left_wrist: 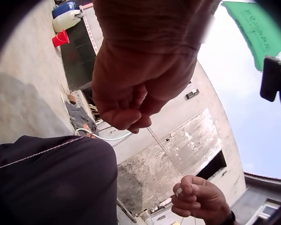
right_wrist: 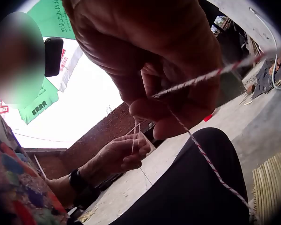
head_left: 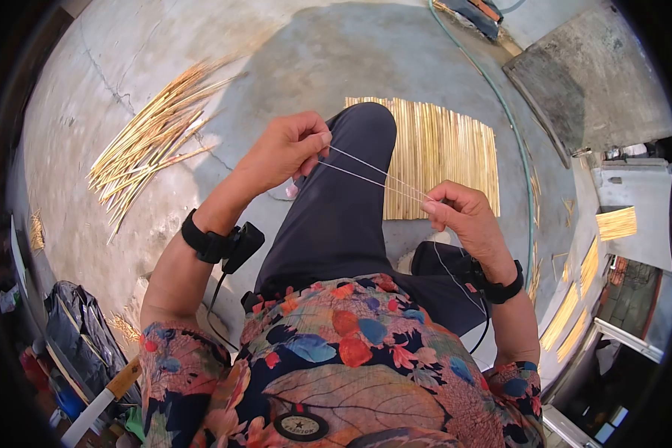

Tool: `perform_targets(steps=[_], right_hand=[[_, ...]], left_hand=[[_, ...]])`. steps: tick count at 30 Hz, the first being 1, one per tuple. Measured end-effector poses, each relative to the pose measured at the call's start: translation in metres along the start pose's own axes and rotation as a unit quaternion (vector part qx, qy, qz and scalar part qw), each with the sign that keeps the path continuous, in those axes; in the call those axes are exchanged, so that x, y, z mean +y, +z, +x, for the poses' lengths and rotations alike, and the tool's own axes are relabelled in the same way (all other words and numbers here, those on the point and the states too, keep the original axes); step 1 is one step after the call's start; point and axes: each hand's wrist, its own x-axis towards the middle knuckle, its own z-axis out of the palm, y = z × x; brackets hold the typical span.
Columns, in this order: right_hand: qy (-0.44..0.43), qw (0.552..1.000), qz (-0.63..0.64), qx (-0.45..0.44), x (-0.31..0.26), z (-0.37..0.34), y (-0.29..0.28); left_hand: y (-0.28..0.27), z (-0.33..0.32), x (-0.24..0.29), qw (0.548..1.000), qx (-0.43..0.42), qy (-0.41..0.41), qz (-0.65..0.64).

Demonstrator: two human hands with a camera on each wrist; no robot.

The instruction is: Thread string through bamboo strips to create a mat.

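- Head view: holding string (head_left: 373, 169) between left hand (head_left: 285, 153) and right hand (head_left: 464, 218), in two nearly straight strands passing over the knee (head_left: 364, 134) and the near part of the mat (head_left: 442, 149).
- Pinched at left between thumb and fingertips, with the other fingers curled in.
- Pinched at right likewise, with a loose length trailing off toward the near right leg (head_left: 437, 299).
- Shown in right wrist view as a red-and-white twist meeting the right fingertips; cannot tell whether knotted there, being hidden behind the fingers.
- Judged to be at a preparing step: doubling string and drawing it even, with no stalk held in either hand.
- Likely calling next for a firm pinch at both ends, matched tension in the two strands, and enough lift to clear the knee; at risk of tangling through the loose length.
- Lying beyond the right hand, stalk beside stalk: the mat; cannot tell whether joined to the string.
- Spread at far left, well apart from both hands: loose reeds (head_left: 157, 138).
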Motion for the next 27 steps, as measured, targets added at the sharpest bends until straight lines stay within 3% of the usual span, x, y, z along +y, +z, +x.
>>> perform_targets(steps=[3,4,6,7,9,10,12,13,15,16,18,19,22,26,27], right_hand=[[-0.026,0.984,-0.157,0.081,0.002,-0.028,-0.037],[-0.026,0.984,-0.158,0.08,0.005,-0.037,-0.044],[-0.021,0.939,-0.308,0.151,0.009,-0.054,-0.055],[-0.02,0.939,-0.309,0.15,0.012,-0.06,-0.059],[0.054,0.901,-0.395,0.172,0.019,-0.071,-0.065],[0.053,0.901,-0.394,0.171,0.026,-0.075,-0.068],[0.016,0.843,-0.493,0.213,0.039,-0.086,-0.074],[0.015,0.845,-0.491,0.212,0.045,-0.089,-0.078],[0.035,0.799,-0.547,0.247,0.056,-0.097,-0.092],[0.035,0.799,-0.547,0.248,0.066,-0.104,-0.102],[0.1,0.735,-0.621,0.254,0.087,-0.116,-0.124],[0.097,0.736,-0.621,0.252,0.095,-0.119,-0.133],[0.233,0.669,-0.651,0.271,0.107,-0.137,-0.152],[0.243,0.667,-0.641,0.291,0.12,-0.149,-0.164],[0.288,0.686,-0.615,0.261,0.121,-0.149,-0.163]], left_hand=[[-0.006,0.001,-0.013,1.0,0.012,-0.006,0.015],[-0.008,0.002,-0.018,0.999,0.013,-0.011,0.034],[-0.011,0.003,-0.026,0.999,0.011,-0.015,0.051],[-0.012,0.003,-0.031,0.998,0.017,-0.025,0.048],[-0.016,0.003,-0.039,0.998,0.023,-0.034,0.047],[-0.019,0.004,-0.043,0.997,0.042,-0.036,0.062],[-0.026,0.004,-0.049,0.995,0.061,-0.038,0.076],[-0.03,0.003,-0.051,0.994,0.06,-0.041,0.081],[-0.034,0.001,-0.053,0.994,0.058,-0.043,0.084],[-0.036,0.0,-0.054,0.994,0.06,-0.045,0.084],[-0.038,-0.001,-0.053,0.993,0.065,-0.047,0.083],[-0.04,-0.003,-0.053,0.994,0.065,-0.042,0.078],[-0.044,-0.005,-0.055,0.994,0.069,-0.04,0.078],[-0.044,-0.007,-0.053,0.994,0.075,-0.032,0.068],[-0.043,-0.007,-0.053,0.994,0.075,-0.032,0.068]])
